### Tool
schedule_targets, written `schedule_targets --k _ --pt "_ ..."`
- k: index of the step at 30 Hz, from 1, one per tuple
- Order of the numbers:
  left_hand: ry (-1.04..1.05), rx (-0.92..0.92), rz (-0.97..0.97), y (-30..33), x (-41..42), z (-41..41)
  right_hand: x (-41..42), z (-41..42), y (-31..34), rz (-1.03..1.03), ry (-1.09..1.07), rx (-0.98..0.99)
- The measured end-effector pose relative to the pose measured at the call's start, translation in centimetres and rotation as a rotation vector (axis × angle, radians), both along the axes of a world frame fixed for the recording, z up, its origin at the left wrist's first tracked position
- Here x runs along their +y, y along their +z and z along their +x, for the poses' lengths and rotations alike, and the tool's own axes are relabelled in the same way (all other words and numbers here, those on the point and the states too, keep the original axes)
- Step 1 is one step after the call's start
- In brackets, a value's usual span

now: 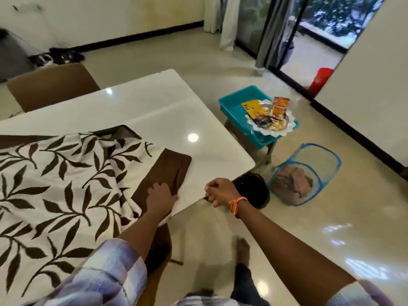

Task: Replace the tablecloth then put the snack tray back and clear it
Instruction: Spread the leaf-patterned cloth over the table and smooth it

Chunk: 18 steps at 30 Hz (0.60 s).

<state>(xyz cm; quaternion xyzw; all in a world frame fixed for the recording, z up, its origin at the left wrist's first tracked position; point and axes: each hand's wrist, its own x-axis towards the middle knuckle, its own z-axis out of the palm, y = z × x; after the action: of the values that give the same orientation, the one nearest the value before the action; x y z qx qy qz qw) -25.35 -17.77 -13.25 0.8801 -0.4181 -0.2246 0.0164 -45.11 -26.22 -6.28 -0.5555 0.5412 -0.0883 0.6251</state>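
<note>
Tablecloth (pixel 55 184) partly covers tabletop (pixel 154 111), lower left; left hand (pixel 162 198) presses it flat-fingered; right hand (pixel 221 192), fingers curled, grips the tabletop edge.

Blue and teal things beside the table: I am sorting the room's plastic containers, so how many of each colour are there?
Teal: 1, the bin on a stool, with the snack tray resting across it.
Blue: 1, the mesh hamper on the floor, with brown cloth inside.
Total: 2.
</note>
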Motion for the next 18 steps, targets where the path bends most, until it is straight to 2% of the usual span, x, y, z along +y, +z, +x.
schedule_targets --k 4,9,11,15,18 --pt "0.085 -0.155 0.009 -0.6 -2.9 -1.7 -6.8 1.9 -2.4 0.040 0.157 0.030" --pt "0.349 0.048 -0.150 0.1 -9.1 -1.9 -12.0 4.3 -4.7 0.228 0.273 0.000" --pt "0.419 0.200 -0.247 1.0 -12.3 -2.2 -13.2 5.4 -5.4 0.273 0.254 -0.052" --pt "0.615 0.678 -0.456 3.4 -19.3 -3.5 -16.7 7.8 -6.6 0.299 0.152 -0.163" --pt "0.751 0.990 -0.544 3.7 -22.9 -1.6 -21.3 9.7 -7.4 0.117 0.098 -0.110"
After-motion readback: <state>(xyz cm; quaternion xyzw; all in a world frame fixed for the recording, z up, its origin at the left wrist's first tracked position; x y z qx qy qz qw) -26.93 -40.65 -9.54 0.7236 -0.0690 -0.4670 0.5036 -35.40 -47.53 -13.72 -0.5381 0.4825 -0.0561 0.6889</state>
